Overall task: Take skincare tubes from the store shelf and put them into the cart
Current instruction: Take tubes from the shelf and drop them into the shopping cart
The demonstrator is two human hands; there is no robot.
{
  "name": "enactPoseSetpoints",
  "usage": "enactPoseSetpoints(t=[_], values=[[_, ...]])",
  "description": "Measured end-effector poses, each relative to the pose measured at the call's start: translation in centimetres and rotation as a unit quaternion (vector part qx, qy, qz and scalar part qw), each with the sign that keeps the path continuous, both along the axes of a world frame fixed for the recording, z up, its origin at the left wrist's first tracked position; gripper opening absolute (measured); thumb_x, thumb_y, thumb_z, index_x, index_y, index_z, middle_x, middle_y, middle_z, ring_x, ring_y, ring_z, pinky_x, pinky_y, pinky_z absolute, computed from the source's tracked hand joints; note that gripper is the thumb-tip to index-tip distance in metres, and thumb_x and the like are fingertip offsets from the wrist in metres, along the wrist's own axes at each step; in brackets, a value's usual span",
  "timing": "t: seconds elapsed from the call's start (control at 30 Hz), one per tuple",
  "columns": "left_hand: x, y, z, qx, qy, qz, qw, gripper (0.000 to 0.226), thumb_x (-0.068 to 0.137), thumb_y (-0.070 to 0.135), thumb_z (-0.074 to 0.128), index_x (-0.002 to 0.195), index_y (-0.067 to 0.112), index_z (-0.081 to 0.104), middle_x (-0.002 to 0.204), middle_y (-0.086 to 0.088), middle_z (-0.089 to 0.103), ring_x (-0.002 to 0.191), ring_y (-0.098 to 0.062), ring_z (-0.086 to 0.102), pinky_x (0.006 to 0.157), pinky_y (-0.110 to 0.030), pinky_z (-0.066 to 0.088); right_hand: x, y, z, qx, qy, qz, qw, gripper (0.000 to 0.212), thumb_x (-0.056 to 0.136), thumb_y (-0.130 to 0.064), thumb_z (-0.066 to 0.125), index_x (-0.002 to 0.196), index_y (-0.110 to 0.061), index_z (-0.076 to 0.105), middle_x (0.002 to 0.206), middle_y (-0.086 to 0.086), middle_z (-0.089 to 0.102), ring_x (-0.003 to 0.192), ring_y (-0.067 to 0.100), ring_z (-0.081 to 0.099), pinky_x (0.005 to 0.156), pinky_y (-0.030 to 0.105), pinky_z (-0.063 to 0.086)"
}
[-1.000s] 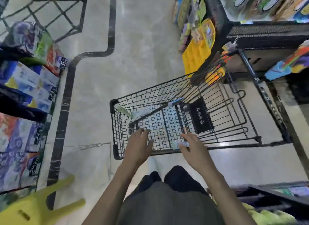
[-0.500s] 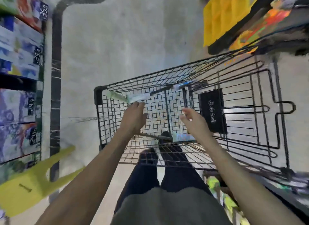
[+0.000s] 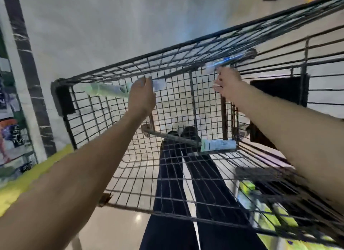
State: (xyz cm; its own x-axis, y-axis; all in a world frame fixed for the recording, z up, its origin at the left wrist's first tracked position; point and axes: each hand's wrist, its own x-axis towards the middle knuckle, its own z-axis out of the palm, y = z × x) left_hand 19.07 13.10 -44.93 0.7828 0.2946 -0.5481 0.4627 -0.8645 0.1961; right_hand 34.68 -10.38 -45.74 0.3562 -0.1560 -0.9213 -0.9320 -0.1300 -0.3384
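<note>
Head view: both hands reach into wire cart (image 3: 63,99) holding tubes (image 3: 217,144).

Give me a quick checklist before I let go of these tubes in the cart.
1. Left hand over the black wire cart: ok.
2. Left hand touching the pale green tube: ok; grip: cannot tell.
3. Right hand at the blurred white-and-blue tube: ok; grip: cannot tell.
4. White tube already lying in the cart: ok.
5. Mesh fine enough to keep tubes from slipping through: cannot tell.
</note>
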Motion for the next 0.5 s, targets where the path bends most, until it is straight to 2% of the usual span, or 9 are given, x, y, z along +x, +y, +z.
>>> enactPoseSetpoints(t=[0.07,0.13,0.2,0.3,0.33,0.43,0.5], values=[[0.0,0.5,-1.6,0.008,0.001,-0.011,1.000,0.043,0.089,0.008,0.063,0.131,0.004,0.054,0.127,-0.020,0.059,0.114,-0.037,0.057,0.095,-0.046,0.048,0.6,0.6,-2.2,-0.003,-0.013,-0.035,0.999,0.036,0.100,-0.017,0.059,0.134,-0.007,0.059,0.106,0.009,0.067,0.080,0.018,0.061,0.072,0.036,0.055],[0.0,0.8,-2.6,0.017,-0.004,-0.030,0.999,0.038,0.090,0.009,0.063,0.126,0.001,0.056,0.125,-0.024,0.059,0.110,-0.042,0.058,0.092,-0.048,0.048,1.0,0.9,-4.0,0.001,-0.024,-0.080,0.997,0.037,0.096,-0.014,0.067,0.131,-0.007,0.060,0.098,0.008,0.069,0.088,0.022,0.069,0.064,0.033,0.055],[-0.1,1.1,-3.5,0.033,-0.016,-0.048,0.998,0.038,0.088,0.006,0.062,0.125,-0.001,0.058,0.123,-0.027,0.059,0.108,-0.045,0.058,0.090,-0.049,0.049,1.3,1.2,-5.0,0.006,-0.030,-0.113,0.993,0.034,0.094,-0.011,0.070,0.125,-0.008,0.056,0.101,0.010,0.072,0.094,0.026,0.073,0.065,0.036,0.059],[-0.5,1.4,-4.3,0.052,-0.029,-0.078,0.995,0.037,0.084,0.004,0.064,0.121,0.001,0.059,0.112,-0.023,0.060,0.101,-0.044,0.057,0.085,-0.050,0.046,1.3,1.4,-5.8,0.017,-0.048,-0.166,0.985,0.025,0.092,-0.003,0.069,0.104,-0.014,0.050,0.098,0.013,0.070,0.096,0.029,0.074,0.081,0.044,0.063],[-0.6,1.6,-4.2,0.055,-0.032,-0.081,0.995,0.034,0.084,0.005,0.065,0.118,0.002,0.060,0.109,-0.022,0.061,0.099,-0.044,0.057,0.082,-0.050,0.046,1.1,1.4,-6.0,0.011,-0.051,-0.171,0.984,0.025,0.090,-0.001,0.069,0.101,-0.014,0.050,0.097,0.014,0.070,0.095,0.030,0.074,0.082,0.046,0.063],[-0.6,1.5,-3.6,0.022,-0.019,-0.050,0.998,0.037,0.087,0.015,0.070,0.121,0.003,0.059,0.114,-0.020,0.060,0.105,-0.041,0.056,0.085,-0.049,0.045,-0.2,0.7,-5.7,0.014,-0.058,-0.170,0.984,0.036,0.084,0.000,0.070,0.118,-0.002,0.060,0.093,0.014,0.070,0.091,0.031,0.075,0.076,0.045,0.065],[-0.5,1.1,-2.7,-0.037,0.001,0.021,0.999,0.048,0.086,0.022,0.076,0.127,0.005,0.056,0.121,-0.016,0.057,0.108,-0.034,0.054,0.086,-0.044,0.045,-1.5,-0.3,-4.7,0.021,-0.049,-0.161,0.986,0.035,0.086,-0.004,0.070,0.120,-0.002,0.064,0.097,0.012,0.072,0.093,0.029,0.075,0.075,0.041,0.064]])
